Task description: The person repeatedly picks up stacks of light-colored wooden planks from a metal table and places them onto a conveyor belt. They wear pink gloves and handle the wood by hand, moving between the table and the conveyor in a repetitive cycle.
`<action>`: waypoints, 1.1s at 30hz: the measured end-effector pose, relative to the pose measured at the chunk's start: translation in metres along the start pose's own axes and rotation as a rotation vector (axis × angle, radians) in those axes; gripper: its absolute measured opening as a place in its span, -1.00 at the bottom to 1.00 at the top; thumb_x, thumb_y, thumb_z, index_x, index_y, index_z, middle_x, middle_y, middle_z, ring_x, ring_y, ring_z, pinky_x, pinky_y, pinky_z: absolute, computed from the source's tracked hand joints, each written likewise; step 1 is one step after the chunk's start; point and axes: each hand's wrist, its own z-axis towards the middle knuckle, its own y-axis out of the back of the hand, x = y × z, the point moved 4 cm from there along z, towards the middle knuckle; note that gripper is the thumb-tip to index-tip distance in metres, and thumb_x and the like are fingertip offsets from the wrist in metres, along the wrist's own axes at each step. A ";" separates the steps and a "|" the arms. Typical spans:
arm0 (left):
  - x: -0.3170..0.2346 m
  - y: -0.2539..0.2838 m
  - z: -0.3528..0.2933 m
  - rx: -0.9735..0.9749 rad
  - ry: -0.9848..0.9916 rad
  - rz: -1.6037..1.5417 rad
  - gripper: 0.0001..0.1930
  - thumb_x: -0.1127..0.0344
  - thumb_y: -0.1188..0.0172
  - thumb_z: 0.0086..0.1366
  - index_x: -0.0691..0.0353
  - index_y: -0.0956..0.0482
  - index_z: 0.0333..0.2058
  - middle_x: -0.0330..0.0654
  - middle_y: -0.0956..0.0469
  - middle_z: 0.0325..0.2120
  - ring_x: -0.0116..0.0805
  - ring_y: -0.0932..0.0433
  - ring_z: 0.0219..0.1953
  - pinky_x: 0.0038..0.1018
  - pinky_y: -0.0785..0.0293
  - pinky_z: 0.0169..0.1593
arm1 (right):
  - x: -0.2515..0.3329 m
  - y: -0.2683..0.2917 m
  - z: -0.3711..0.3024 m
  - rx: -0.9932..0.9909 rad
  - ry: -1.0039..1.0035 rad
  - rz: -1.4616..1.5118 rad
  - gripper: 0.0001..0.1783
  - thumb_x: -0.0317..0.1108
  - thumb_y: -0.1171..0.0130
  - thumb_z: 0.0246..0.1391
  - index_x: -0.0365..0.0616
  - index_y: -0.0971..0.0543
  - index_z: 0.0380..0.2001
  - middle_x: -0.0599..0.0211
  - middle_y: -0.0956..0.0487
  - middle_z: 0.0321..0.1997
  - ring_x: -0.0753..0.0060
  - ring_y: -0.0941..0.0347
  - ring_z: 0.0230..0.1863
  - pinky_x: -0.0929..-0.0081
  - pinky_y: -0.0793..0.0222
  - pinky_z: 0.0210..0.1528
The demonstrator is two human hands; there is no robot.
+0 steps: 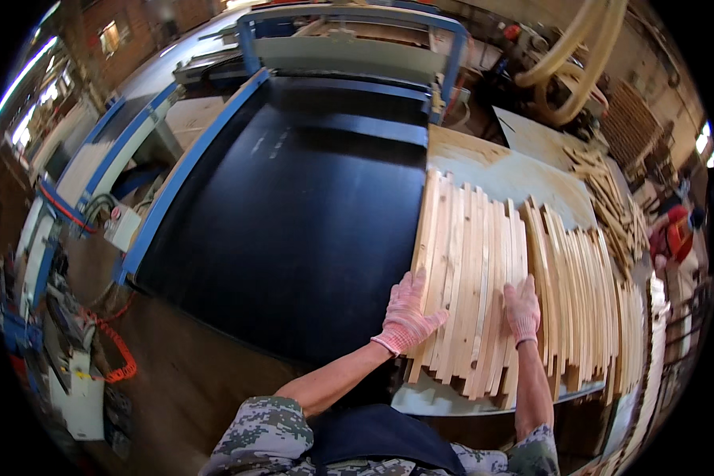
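A row of pale wooden strips (pixel 472 293) lies side by side on a light board right of a black conveyor belt. My left hand (pixel 411 313), in a pink knitted glove, rests against the row's left edge, fingers stretched forward and thumb spread over the strips. At the row's right edge is my right hand (pixel 522 311), gloved alike, its fingers extended and thumb apart. The row lies between my two hands, its ends uneven. Beyond my right hand, a second batch of strips (pixel 575 297) stands in a separate group. My fingers' undersides are hidden.
The black belt (pixel 293 198) runs inside a blue frame (pixel 190 178) toward a crossbar (pixel 349 55). Loose wood pieces (pixel 607 194) are heaped at the right. Pale hoses (pixel 567 59) hang at the back right. Another person (pixel 674 234) is at the far right.
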 end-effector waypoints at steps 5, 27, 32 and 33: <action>0.005 0.064 0.011 0.117 0.015 0.054 0.15 -0.19 -0.48 0.16 0.30 -0.12 0.55 0.40 -0.19 0.46 0.36 -0.25 0.42 0.00 -0.19 0.52 | 0.022 -0.016 -0.017 0.049 0.056 0.026 0.05 0.17 -0.25 0.27 -0.09 -0.09 0.63 -0.20 -0.38 0.54 -0.13 -0.32 0.54 0.08 -0.25 0.54; 0.417 0.520 0.007 -0.148 0.367 0.968 -0.22 -0.20 0.00 0.57 0.41 -0.36 0.43 0.21 -0.32 0.46 0.17 -0.20 0.53 -0.10 -0.01 0.61 | 0.540 -0.297 -0.305 0.889 0.560 0.926 0.04 0.04 -0.32 0.26 -0.17 -0.12 0.62 -0.23 -0.27 0.60 -0.08 -0.31 0.56 0.23 -0.25 0.53; 0.411 0.535 0.038 -0.334 0.204 0.919 -0.29 -0.16 -0.05 0.57 0.43 -0.46 0.34 0.15 -0.50 0.30 0.06 -0.41 0.37 -0.14 -0.27 0.45 | 0.497 -0.282 -0.318 0.985 0.669 1.190 -0.51 -0.17 -0.25 0.28 -0.15 -0.50 0.18 0.17 -0.64 -0.03 0.26 -0.58 0.00 0.33 -0.50 0.05; 0.385 0.495 0.058 -0.317 0.082 0.758 -0.31 -0.14 -0.06 0.57 0.42 -0.48 0.32 0.13 -0.52 0.26 0.05 -0.44 0.33 -0.15 -0.30 0.41 | 0.461 -0.278 -0.318 1.056 0.626 1.194 -0.68 -0.21 -0.23 0.29 -0.15 -0.56 -0.01 0.29 -0.63 -0.19 0.35 -0.57 -0.14 0.37 -0.51 -0.07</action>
